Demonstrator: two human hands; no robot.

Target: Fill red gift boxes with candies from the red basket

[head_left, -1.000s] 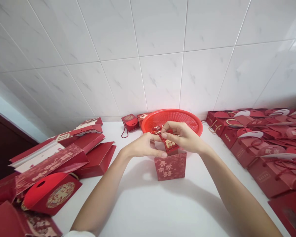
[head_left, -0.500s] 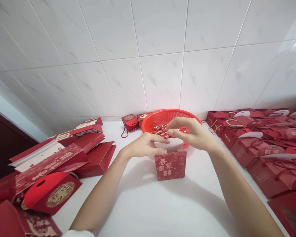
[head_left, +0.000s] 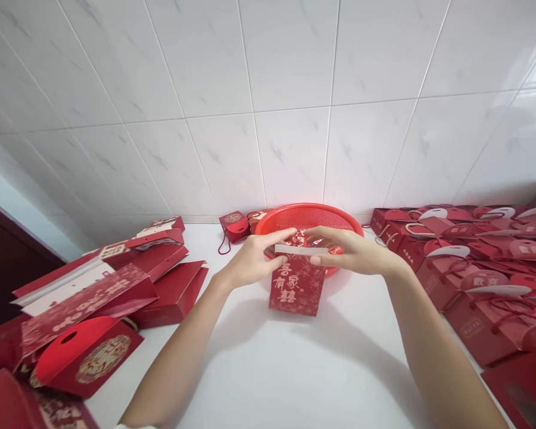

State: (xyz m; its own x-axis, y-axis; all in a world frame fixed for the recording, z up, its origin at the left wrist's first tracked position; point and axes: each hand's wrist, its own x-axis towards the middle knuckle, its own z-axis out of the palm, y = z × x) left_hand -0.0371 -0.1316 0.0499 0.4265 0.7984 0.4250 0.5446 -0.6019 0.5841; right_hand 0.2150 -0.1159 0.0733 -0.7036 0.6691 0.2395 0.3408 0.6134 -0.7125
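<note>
Red box (head_left: pixel 296 290), long axis near upright, opens upward; left hand (head_left: pixel 254 260) and right hand (head_left: pixel 361 252), half-curled, hold it.

The right hand (head_left: pixel 360 250), which a second ago held a red packet with gold lettering, no longer has it and now grips the right upper edge of the red box (head_left: pixel 297 289). The left hand (head_left: pixel 252 260) has raised its fingers, and the box has tilted and shifted slightly left.

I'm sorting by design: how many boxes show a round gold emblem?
2: a flapped box at the near left, and a small box at the back, left of the red basket. More may be hidden.
</note>
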